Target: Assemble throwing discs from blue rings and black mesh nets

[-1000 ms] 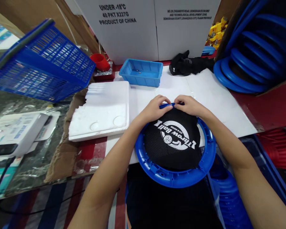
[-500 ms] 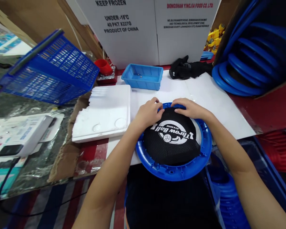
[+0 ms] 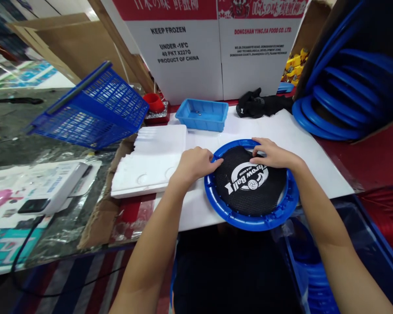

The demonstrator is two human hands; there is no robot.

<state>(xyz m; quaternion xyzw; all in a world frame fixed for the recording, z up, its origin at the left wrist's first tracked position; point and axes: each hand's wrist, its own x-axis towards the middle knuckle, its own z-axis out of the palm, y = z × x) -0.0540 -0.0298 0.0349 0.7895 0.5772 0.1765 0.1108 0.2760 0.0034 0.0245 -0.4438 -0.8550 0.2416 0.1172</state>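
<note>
Newly turned, one blue ring [image 3: 237,219] with black mesh [image 3: 249,204] is presumably presenting fresh rim, left hand [image 3: 196,163] clasping, right hand [image 3: 271,155] touching, grip unclear.

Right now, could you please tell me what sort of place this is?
Probably a small assembly workshop: blue rings are stacked at the right, a light-blue tray holds a few small pieces, and the person's left hand and right hand are at a blue hoop with black netting.

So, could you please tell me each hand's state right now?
Left hand: curled at the blue ring, thumb out; grip cannot be told.
Right hand: open, spread over the ring and black mesh.
</note>
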